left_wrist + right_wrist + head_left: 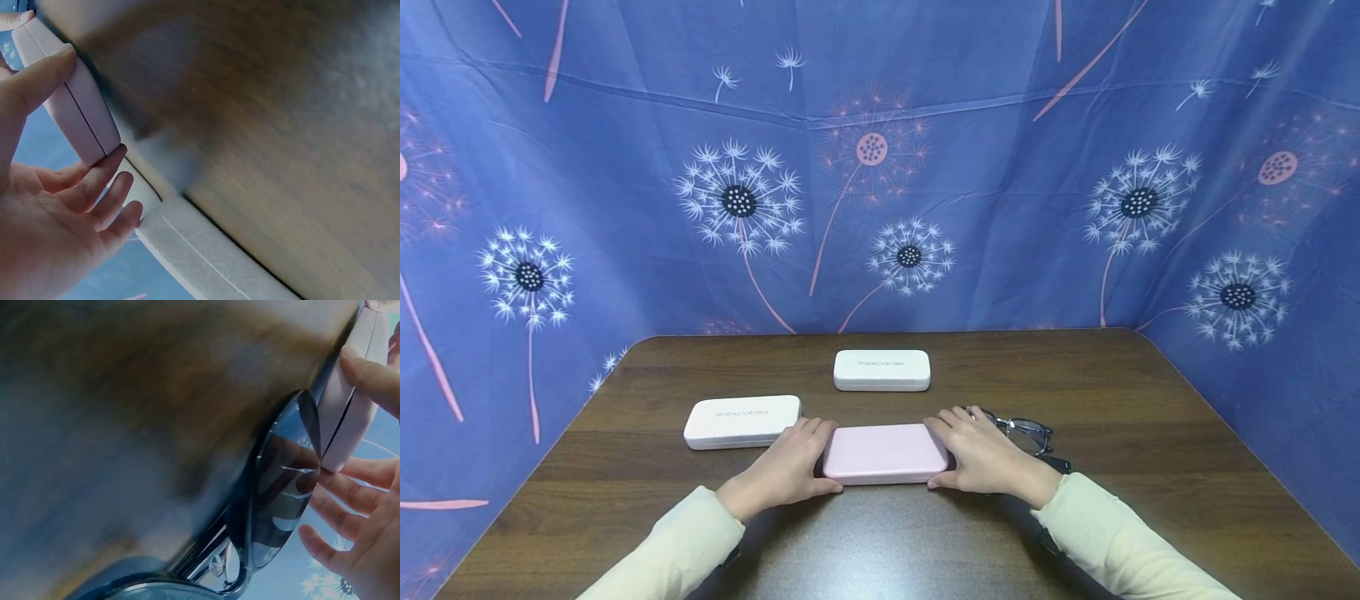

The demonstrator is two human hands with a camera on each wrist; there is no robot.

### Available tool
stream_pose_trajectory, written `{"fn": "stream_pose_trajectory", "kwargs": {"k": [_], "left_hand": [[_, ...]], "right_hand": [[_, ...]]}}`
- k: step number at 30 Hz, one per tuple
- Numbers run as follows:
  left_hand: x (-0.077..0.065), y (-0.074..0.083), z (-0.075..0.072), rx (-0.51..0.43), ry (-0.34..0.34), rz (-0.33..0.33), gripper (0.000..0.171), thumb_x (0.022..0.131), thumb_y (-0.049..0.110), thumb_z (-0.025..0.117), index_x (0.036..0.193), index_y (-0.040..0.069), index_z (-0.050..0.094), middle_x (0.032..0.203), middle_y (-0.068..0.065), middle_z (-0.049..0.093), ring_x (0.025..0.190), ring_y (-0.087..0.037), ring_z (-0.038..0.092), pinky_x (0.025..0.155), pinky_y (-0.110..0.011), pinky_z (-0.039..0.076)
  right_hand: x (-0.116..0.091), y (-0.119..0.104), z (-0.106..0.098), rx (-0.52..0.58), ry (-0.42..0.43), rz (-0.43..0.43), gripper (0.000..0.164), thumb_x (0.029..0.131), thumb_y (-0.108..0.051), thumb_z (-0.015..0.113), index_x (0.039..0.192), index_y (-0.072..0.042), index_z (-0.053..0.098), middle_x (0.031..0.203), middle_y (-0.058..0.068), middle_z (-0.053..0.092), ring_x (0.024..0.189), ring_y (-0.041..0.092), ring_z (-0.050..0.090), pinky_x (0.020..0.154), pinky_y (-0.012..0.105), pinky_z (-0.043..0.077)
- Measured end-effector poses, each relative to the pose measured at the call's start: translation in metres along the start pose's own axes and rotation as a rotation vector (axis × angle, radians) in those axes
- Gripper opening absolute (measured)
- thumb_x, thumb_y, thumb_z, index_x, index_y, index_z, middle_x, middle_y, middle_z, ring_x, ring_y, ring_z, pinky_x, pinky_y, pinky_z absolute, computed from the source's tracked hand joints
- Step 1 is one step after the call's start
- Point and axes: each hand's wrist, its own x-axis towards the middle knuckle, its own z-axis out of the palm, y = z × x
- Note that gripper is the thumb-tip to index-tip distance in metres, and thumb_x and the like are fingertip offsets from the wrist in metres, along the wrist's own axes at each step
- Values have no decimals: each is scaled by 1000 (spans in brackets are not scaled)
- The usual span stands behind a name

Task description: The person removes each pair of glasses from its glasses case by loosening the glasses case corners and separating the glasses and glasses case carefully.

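Between both hands lies a pink glasses case [885, 454], its lid closed, with its long side facing the person. My left hand [786, 468] grips the left end, thumb on the near side and fingers around the far corner. At the right end my right hand [985, 457] holds it the same way. In the left wrist view the thumb presses the pink case [81, 103] beside its lid seam. A pair of glasses [1028, 433] is partly hidden behind the right hand; the right wrist view shows its dark-rimmed lens [287, 481] close to the fingers.
One white glasses case [743, 422] with printed lettering lies just left of the left hand. Another white case [882, 371] sits farther back near the middle. All stand on a brown wooden table [880, 550], with a blue dandelion-print cloth [1000, 208] hanging behind it.
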Motion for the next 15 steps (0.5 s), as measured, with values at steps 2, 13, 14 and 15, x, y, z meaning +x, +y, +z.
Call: {"fn": "stream_pose_trajectory", "kwargs": {"k": [2,13,14,15], "left_hand": [[-1,-1,-2,-11,3,-6,73,65,41,79,116,-2,51,106,-12,59,101,-28,54,87,-43,44],[-13,-4,-15,-41,19,-39,74,60,39,82,115,-1,52,107,-11,60,101,-27,54,88,-43,44],[-14,-4,-16,-42,19,-44,75,60,39,82,115,-1,52,107,-11,60,102,-27,54,89,-43,44],[-16,-5,-16,-39,23,-47,75,59,39,82,115,-1,52,107,-10,60,102,-26,54,88,-43,44]], "right_hand": [[1,-1,-1,0,9,-3,81,62,-57,73,120,-4,54,108,7,60,100,24,55,85,44,42],[7,-13,-7,24,0,3,82,63,-58,72,122,-6,53,112,7,59,106,27,54,93,55,38],[8,-15,-8,25,-2,2,81,63,-58,72,122,-6,53,113,7,59,107,28,54,94,56,38],[8,-16,-7,22,-1,-3,81,63,-58,72,122,-6,53,113,7,59,107,28,54,93,56,38]]}}
